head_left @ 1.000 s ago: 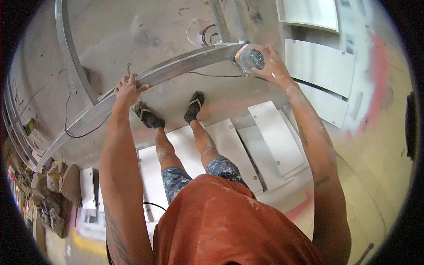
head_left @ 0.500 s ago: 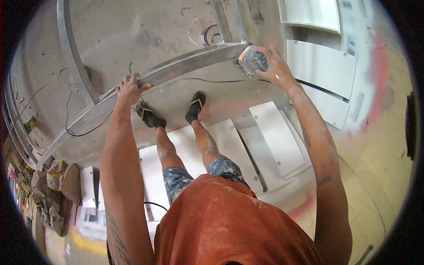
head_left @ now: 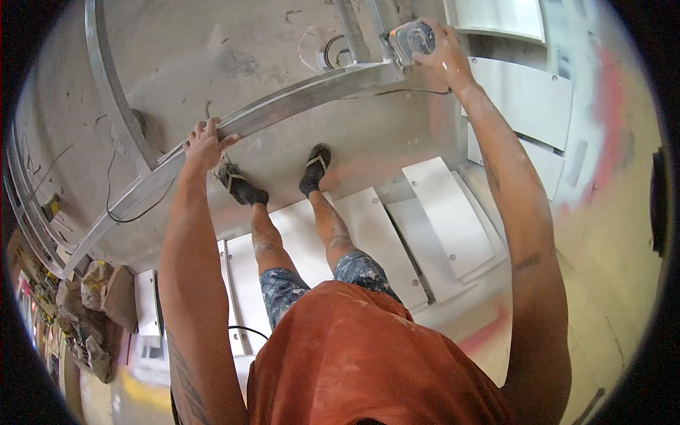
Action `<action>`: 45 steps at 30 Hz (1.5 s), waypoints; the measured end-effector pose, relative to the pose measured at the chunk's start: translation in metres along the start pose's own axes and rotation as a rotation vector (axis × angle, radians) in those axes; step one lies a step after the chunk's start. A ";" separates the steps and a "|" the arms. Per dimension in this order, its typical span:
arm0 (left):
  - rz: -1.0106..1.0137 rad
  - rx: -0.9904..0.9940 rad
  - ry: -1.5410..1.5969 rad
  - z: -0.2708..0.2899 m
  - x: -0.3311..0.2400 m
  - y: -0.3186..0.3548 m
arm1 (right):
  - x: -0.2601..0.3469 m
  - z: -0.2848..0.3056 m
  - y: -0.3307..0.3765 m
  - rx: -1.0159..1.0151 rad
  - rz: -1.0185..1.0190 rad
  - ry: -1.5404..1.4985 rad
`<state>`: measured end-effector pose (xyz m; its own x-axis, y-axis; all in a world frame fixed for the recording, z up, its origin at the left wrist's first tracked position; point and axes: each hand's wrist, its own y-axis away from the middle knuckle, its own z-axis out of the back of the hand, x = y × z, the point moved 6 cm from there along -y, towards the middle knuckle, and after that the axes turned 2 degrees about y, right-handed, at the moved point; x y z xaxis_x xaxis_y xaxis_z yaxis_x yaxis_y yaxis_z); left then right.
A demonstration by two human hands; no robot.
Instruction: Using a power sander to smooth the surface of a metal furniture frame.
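Observation:
A grey metal frame (head_left: 283, 107) stretches across in front of me, with upright bars joined to its long rail. My left hand (head_left: 206, 146) grips the rail left of the middle, fingers curled over the far edge and thumb along the near side. At the rail's right end, my right hand (head_left: 448, 60) is wrapped around a palm sander (head_left: 412, 42), a dark, clear-bodied tool with an orange patch. The sander sits against the outer side of the frame's corner, by an upright bar; its pad is mostly hidden. A dark cord (head_left: 404, 91) trails below it.
White panels (head_left: 448, 212) lie behind my feet, and more white panels (head_left: 524, 103) are at the right. An open round can (head_left: 334, 53) stands inside the frame. Crumpled brown bags (head_left: 81, 319) are heaped at the lower left. A thin cable (head_left: 113, 205) loops under the rail.
My right hand and the sander have moved away from me, from the rail's end up along the side of the corner. My left hand stays on the rail.

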<state>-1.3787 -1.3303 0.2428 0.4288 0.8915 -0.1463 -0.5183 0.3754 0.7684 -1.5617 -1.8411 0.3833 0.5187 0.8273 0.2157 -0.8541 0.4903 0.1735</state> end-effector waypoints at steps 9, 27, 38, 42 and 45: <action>-0.025 -0.028 0.036 0.000 0.000 0.005 | 0.012 -0.009 0.032 -0.024 -0.097 0.069; -0.016 -0.023 -0.006 0.000 -0.002 0.002 | 0.000 -0.005 0.018 -0.126 -0.090 0.034; -0.040 -0.036 -0.014 -0.010 0.008 -0.001 | -0.001 -0.011 0.036 -0.136 -0.180 0.018; -0.061 -0.052 0.004 -0.007 0.003 0.000 | 0.001 -0.005 0.022 -0.165 -0.166 0.027; -0.044 -0.051 -0.004 -0.007 0.007 0.000 | 0.008 -0.009 0.022 -0.186 -0.154 0.021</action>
<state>-1.3813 -1.3219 0.2373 0.4546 0.8731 -0.1764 -0.5363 0.4264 0.7284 -1.5768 -1.8217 0.3805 0.6445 0.7431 0.1803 -0.7580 0.6519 0.0228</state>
